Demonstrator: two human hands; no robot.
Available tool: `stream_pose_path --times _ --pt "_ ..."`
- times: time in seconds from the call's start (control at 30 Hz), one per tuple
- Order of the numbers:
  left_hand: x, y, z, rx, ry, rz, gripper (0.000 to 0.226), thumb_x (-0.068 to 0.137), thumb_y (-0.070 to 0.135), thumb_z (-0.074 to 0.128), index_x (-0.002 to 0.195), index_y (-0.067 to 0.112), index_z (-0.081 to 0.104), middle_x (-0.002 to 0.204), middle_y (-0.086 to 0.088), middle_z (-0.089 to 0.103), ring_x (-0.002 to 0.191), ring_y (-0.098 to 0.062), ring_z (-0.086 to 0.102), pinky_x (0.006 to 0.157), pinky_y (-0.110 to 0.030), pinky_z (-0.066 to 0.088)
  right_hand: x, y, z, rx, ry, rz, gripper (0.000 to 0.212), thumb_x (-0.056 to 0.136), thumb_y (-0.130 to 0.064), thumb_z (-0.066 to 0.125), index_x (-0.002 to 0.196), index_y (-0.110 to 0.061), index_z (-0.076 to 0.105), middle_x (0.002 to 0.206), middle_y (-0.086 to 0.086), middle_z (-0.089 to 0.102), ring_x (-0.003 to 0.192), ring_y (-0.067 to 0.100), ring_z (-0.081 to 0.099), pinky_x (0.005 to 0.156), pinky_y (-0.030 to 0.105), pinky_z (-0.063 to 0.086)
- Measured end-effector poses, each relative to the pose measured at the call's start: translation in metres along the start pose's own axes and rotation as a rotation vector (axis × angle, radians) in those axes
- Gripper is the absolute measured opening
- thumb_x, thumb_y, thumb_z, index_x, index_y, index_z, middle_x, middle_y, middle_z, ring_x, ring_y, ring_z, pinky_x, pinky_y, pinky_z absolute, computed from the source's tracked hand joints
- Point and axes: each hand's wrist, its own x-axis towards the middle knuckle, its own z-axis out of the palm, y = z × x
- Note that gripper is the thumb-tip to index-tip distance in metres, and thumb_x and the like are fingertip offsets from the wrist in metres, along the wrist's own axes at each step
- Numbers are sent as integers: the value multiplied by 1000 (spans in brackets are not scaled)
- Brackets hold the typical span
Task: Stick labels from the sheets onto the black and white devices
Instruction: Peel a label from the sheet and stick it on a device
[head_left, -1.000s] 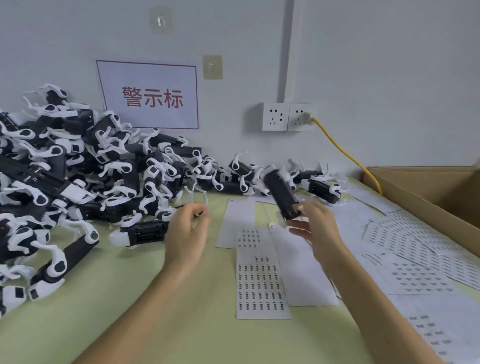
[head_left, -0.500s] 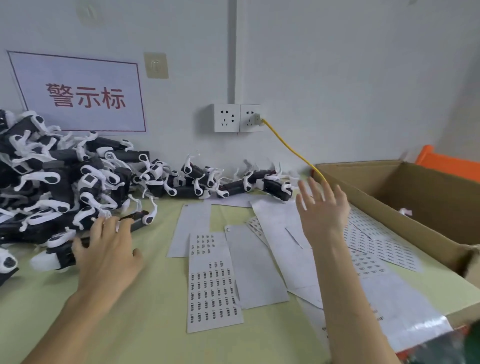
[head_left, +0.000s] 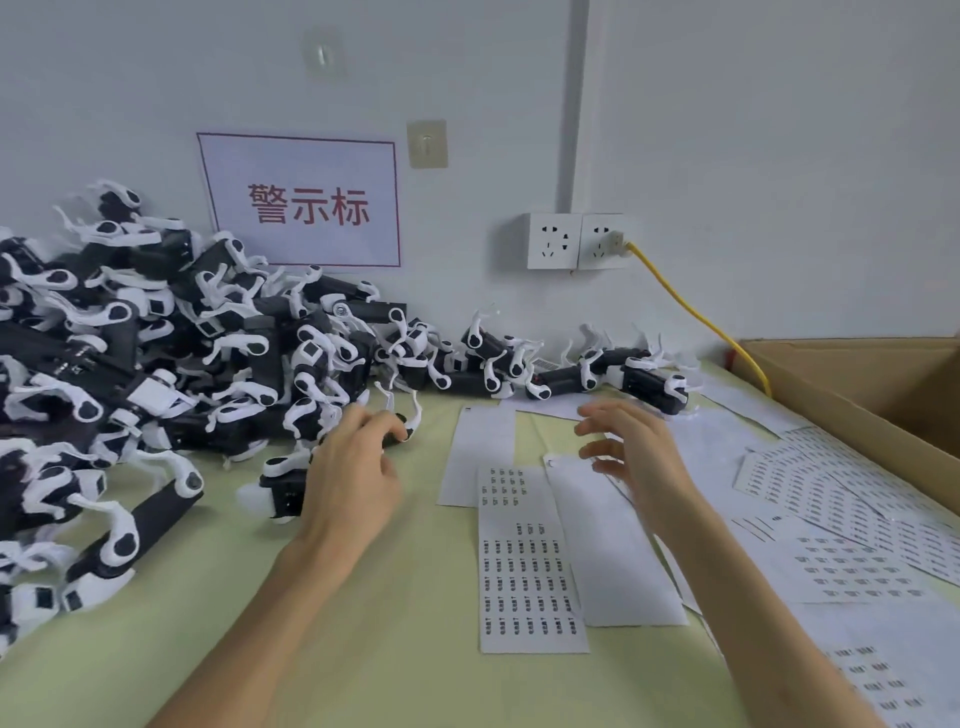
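Left of the label sheet (head_left: 524, 582), the left hand (head_left: 353, 483) curls round one device (head_left: 281, 488) beside a heap (head_left: 156, 353) of dozens. The right hand (head_left: 641, 452) hovers beyond the sheet, fingers loosely spread, empty. The table (head_left: 363, 649) is pale green; behind the sheet a white wall (head_left: 779, 156) carries one sign (head_left: 301, 202) and two sockets (head_left: 554, 241).

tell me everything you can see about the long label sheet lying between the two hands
The label sheet is a long white paper strip lying flat on the pale green table. Small dark printed labels fill its lower rows; the upper part has bare gaps between smaller groups. A blank white sheet borders its right edge. No hand touches it: the left hand grips a black and white device, the right hand hovers open.
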Motion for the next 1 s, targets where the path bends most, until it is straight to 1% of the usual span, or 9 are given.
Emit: stream_pose_path --times 0.13,0.27,0.47,0.53,0.7,0.77,0.9,0.97,1.0 --pt "-5 6 2 -246 43 68 28 86 -15 61 94 11 70 105 2 53 84 -9 61 71 -16 47 -3 1 6 -80 -47 -6 16 98 -9 56 96 -9 73 83 6 72 66 19 65 63 29 47" --pt "-13 24 7 -356 244 188 22 84 -15 69 84 7 66 104 1 52 88 -8 59 78 -6 45 -10 0 14 -155 -183 -4 11 96 -7 63 95 -12 72 87 8 73 69 16 68 69 30 48" --pt "-24 39 14 -402 338 311 18 84 -11 73 83 6 68 107 3 49 89 -6 59 79 -15 46 -29 5 32 -433 -586 -163 41 81 -15 86 114 -35 71 119 -17 67 112 2 63 94 28 55" --pt "-25 40 14 -430 365 309 16 85 -9 73 84 6 68 107 3 50 88 -6 60 76 -19 48 -34 7 40 -493 -600 -245 47 77 -22 90 114 -44 70 126 -26 58 123 -4 53 101 28 48" --pt "-24 38 16 -479 384 284 18 85 -10 73 85 7 68 106 4 50 92 -4 59 73 -23 51 -39 16 50 -592 -550 -455 57 73 -37 91 122 -51 64 149 -22 41 144 0 29 115 27 27" --pt "-26 40 21 -462 352 306 20 85 -12 72 85 7 68 106 3 50 91 -3 59 76 -15 47 -42 23 55 -682 -504 -522 53 75 -39 89 123 -45 67 143 -22 47 140 1 31 114 26 26" --pt "-28 43 23 -452 304 340 15 89 -10 68 92 5 66 106 2 53 98 -1 57 85 -9 42 -49 30 67 -829 -328 -725 22 83 -52 66 102 -42 69 97 -26 64 108 -2 49 97 24 29" --pt "-25 42 20 -470 290 329 9 96 6 65 105 8 63 110 3 54 106 -1 55 92 -13 41 -47 26 67 -703 -306 -665 15 86 -51 58 89 -38 66 87 -23 67 97 1 55 88 22 33" --pt "-23 42 18 -451 276 301 19 96 19 64 113 11 62 114 5 55 110 -1 54 95 -18 42 -45 23 65 -584 -301 -596 14 88 -46 59 88 -36 68 84 -21 69 91 3 59 83 21 39"
